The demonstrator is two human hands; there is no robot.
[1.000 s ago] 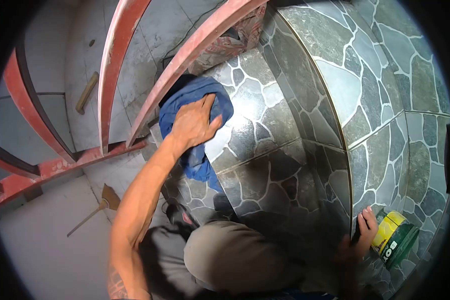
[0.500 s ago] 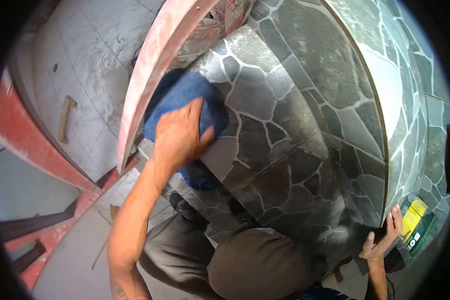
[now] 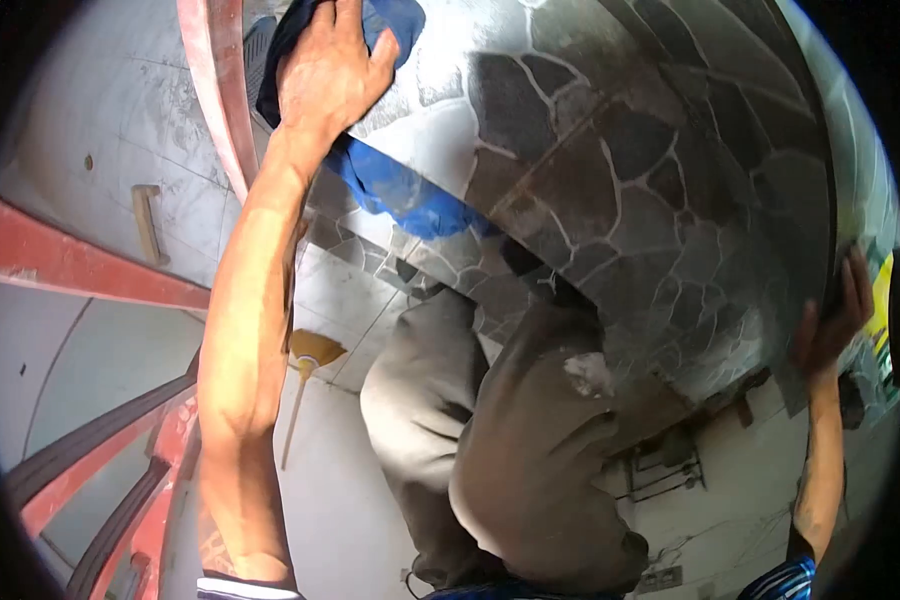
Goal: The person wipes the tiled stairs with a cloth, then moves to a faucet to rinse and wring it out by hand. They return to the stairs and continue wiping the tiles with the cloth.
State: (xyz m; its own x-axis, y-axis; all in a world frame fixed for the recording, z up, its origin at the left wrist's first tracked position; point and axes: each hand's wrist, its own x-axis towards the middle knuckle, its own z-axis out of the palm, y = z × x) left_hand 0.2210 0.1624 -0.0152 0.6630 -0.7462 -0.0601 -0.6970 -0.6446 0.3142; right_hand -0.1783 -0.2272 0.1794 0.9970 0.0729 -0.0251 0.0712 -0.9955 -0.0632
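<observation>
My left hand lies over a dark blue cloth, pressing it onto the stone-patterned tile surface at the top of the head view. Its fingers are bunched on the cloth with the thumb out to the side; the fingertips run up to the frame's edge. Under the tile's front edge hangs a crumpled bright blue piece of material. Over on the far right, my right hand rests at the dark edge of the tiled surface, fingers stretched upward and thumb apart, in shadow.
Red painted beams curve along the left. A wooden handle-shaped piece is on the pale tiles. Below lies a yellow-headed broom on the floor. My bent knees are under the tile edge. A yellow-green package sits behind my right hand.
The view has shifted. My left hand and the blue cloth are higher in view and further left. My right hand appears higher and further right, still at the tile edge.
</observation>
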